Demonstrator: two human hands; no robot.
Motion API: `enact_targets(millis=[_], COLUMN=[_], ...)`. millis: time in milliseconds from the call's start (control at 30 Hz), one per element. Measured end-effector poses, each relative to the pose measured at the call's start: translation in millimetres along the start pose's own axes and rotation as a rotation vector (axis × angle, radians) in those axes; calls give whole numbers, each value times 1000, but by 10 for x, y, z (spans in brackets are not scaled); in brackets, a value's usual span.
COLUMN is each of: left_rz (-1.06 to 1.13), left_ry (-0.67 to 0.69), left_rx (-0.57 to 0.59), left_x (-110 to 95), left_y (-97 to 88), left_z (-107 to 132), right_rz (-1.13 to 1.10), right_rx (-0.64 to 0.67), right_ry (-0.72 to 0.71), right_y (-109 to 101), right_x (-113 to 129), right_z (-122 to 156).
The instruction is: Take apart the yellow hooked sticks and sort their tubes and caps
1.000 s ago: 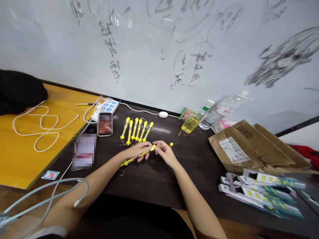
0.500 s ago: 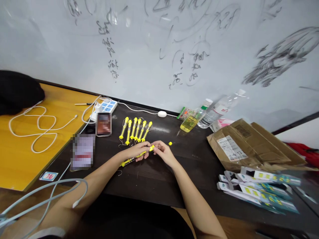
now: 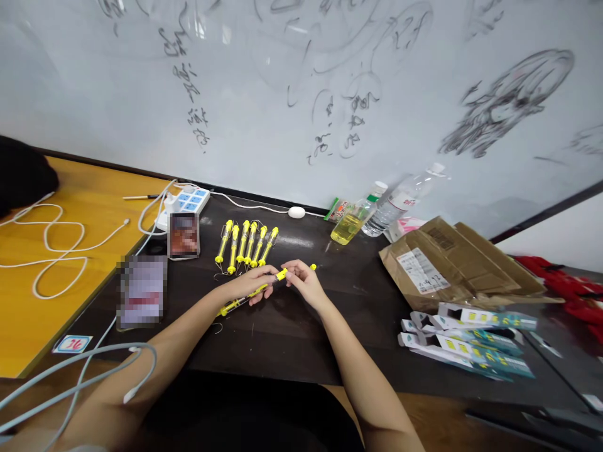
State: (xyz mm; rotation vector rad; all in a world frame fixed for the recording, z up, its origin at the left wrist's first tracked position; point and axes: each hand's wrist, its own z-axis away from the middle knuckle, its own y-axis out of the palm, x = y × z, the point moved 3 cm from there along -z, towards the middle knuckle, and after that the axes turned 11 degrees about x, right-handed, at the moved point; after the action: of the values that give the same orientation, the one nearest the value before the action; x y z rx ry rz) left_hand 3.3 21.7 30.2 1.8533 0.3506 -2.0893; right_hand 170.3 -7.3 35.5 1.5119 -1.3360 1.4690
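A slim yellow tube with clear sections (image 3: pixel 232 307) and a thin wire hook lies slantwise in my left hand (image 3: pixel 252 284), whose fingers wrap round its middle. At its upper right end is a yellow end piece (image 3: pixel 281 274), pinched by the fingertips of my right hand (image 3: pixel 305 284). Just beyond the right hand's knuckles, a small yellow cap (image 3: pixel 313 267) rests on the dark table. Several similar yellow tubes (image 3: pixel 245 243) with wire hooks lie side by side behind my left hand.
A power strip (image 3: pixel 190 202), a blurred photo-like item (image 3: pixel 183 236) and a pixelated flat item (image 3: pixel 142 292) are to the left. An oil bottle (image 3: pixel 351 223), water bottle (image 3: pixel 393 204), brown paper parcel (image 3: pixel 452 260) and flattened cartons (image 3: pixel 480 342) are to the right. White cables cross the left side.
The whole view has shifted slightly, so things appear further left. Both hands keep hold of the tube; a clear section now shows beside the yellow end piece, and my right hand is closer to the cap.
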Motion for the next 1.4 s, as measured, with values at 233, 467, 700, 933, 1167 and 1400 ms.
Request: enact_targets(millis=[233,467,700,933,1167,1400], left_rz=[20,12,-3,-95,-908,-1237], left_ry=[-1,12,25,16,44,-38], left_rx=[3,13,-13,-57,-242,-326], left_x=[45,82,55,32,30,10], left_y=[-10,-26,-32,-49,-42,-72], left_z=[-4,-40,-26,-30,-3,13], right_rz=[9,0,-46,-267,-297,-217], right_rx=[-40,-23,-120,-189,-175,-151], right_ry=[-8,-35,-39,89,114,119], right_y=[-38,-35,-97,-133,-133,-124], right_x=[35,27,-24,-122,-172,-126], right_z=[1,0,-6,-17,-20,-24])
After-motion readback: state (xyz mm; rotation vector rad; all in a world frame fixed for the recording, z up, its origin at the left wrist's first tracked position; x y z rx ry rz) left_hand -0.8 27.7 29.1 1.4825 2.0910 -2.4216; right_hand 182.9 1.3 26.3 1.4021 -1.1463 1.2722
